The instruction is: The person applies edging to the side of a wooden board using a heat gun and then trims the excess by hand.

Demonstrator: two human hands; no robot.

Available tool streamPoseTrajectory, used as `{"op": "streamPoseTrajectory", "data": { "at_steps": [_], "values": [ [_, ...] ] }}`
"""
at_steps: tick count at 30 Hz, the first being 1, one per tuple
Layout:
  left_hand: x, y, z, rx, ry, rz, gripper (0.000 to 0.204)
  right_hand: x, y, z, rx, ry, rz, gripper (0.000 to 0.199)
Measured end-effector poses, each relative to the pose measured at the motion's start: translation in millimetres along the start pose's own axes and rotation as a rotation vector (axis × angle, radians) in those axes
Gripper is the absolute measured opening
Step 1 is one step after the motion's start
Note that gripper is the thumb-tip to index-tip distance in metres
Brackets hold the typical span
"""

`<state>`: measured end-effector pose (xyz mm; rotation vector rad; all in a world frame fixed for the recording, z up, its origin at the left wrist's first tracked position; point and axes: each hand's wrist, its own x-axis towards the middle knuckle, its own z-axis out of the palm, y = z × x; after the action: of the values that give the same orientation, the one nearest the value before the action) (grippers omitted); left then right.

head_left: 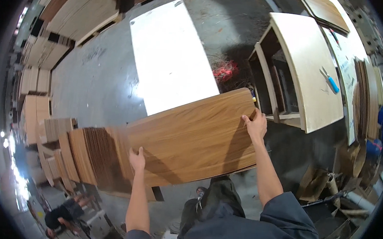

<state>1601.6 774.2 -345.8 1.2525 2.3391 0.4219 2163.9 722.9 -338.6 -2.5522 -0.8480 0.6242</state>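
A wood-grain panel with rounded corners is held across the front of my body. My left hand grips its left end, thumb on the upper face and the other fingers mostly hidden. At the right end, my right hand clasps the edge near the far corner, thumb on top. Just beyond the panel lies a large white board, partly covered by the panel's far edge. Left of my left hand stands a row of upright brown panels.
To the right is a pale-topped bench with an open frame, carrying blue-handled pliers. Red material lies on the floor beside the white board. Stacked boards line the far left. Another person is at the lower left.
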Motion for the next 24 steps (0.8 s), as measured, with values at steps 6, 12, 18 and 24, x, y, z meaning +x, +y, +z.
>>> {"op": "streamPoseTrajectory", "data": {
  "at_steps": [6, 12, 18, 24],
  "values": [
    [-76, 32, -16, 0.043, 0.188, 0.298, 0.043, 12, 20, 13, 0.106, 0.056, -0.212, 0.071],
    [-183, -30, -39, -0.017, 0.172, 0.353, 0.037, 56, 60, 43, 0.079, -0.199, -0.17, 0.088],
    [-301, -202, -78, -0.114, 0.203, 0.057, 0.039, -15, -40, 33, -0.304, 0.211, -0.548, 0.051],
    [-392, -363, -74, -0.235, 0.437, -0.308, 0.037, -223, -165, 95, 0.034, -0.167, -1.072, 0.02]
  ]
}}
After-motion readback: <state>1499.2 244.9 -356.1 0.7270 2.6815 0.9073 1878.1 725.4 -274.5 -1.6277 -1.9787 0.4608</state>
